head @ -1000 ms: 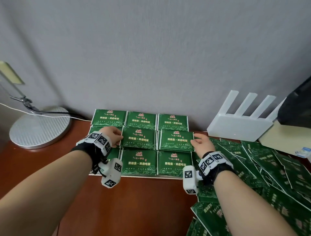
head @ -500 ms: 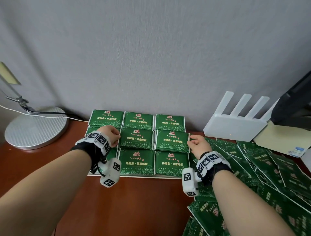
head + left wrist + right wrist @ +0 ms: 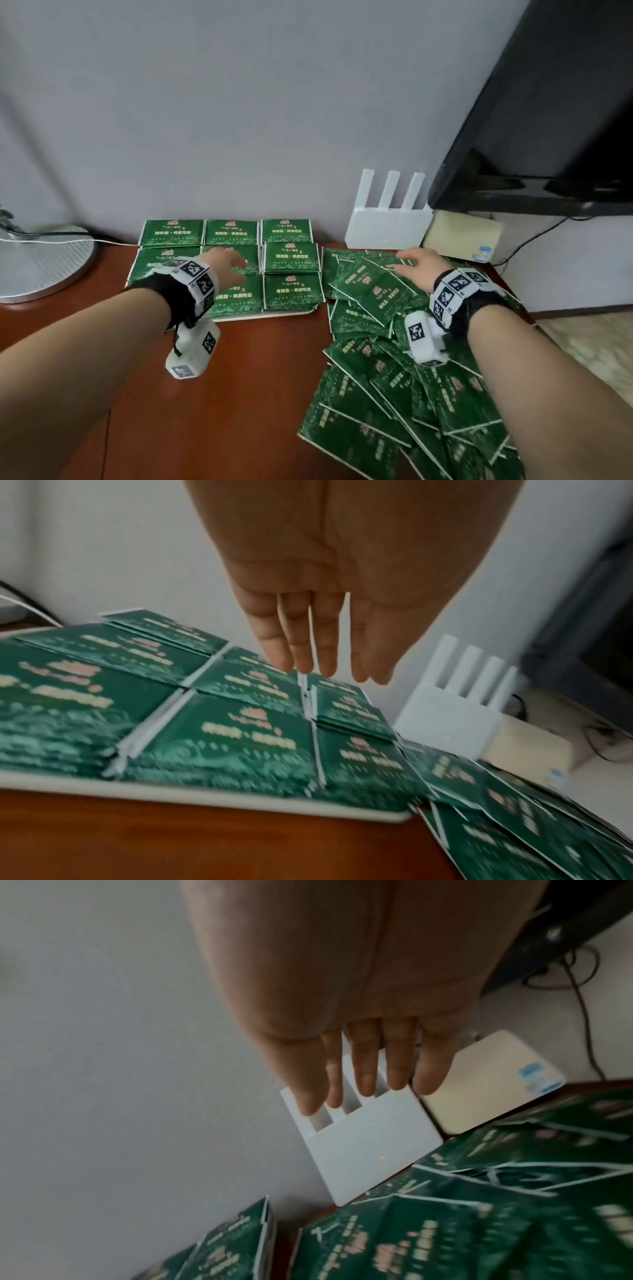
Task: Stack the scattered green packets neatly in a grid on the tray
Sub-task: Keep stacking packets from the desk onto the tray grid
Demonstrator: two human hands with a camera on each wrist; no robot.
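While the left hand (image 3: 227, 262) hangs flat and empty over the middle of the green packets (image 3: 293, 258) on the tray (image 3: 260, 314), the right hand (image 3: 419, 265) spreads empty over the messy pile (image 3: 370, 291) beside it. The tray packets lie flat in three straight rows, long sides running left to right. The pile's packets point every which way.

packets in a grid (image 3: 291, 270) on tray (image 3: 260, 316) — loose pile (image 3: 394, 377) right, router (image 3: 387, 226) behind
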